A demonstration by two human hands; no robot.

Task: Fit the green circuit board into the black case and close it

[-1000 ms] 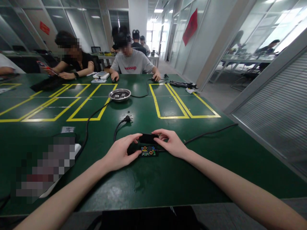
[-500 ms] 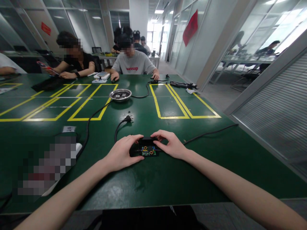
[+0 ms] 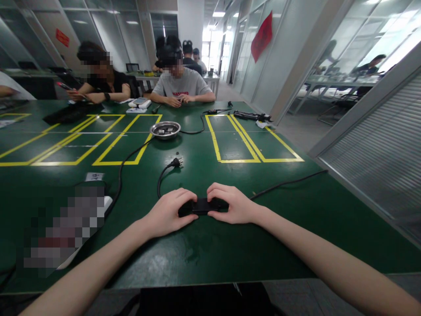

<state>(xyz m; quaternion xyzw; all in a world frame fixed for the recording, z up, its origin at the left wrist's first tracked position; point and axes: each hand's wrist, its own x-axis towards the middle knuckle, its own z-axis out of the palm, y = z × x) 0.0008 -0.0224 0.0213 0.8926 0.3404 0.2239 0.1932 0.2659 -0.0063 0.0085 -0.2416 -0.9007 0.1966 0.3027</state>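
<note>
A small black box-shaped case (image 3: pixel 203 206), with cables at both ends, rests on the green table in front of me. Its lid is on, so the circuit board inside is hidden. My left hand (image 3: pixel 171 210) grips the left end, thumb at the near side and fingers at the far side. Around the right end, my right hand (image 3: pixel 232 204) is closed in the same way. A black power plug (image 3: pixel 176 163) with its prongs pointing right lies beyond my left hand. To the right a black cable (image 3: pixel 286 183) runs off across the table.
A metal bowl (image 3: pixel 165 130) with small metal parts stands farther back. Yellow tape (image 3: pixel 238 161) marks the green table (image 3: pixel 184 259). At left lies a pixelated white-edged object (image 3: pixel 70 232) near a number card (image 3: pixel 94 176). A folded black tripod-like item (image 3: pixel 251 116) is at the far right. Two people sit opposite.
The black lid has come down over the circuit board. My right hand has shifted nearer, its thumb now at the case's near side. The person opposite has brought both hands together.
</note>
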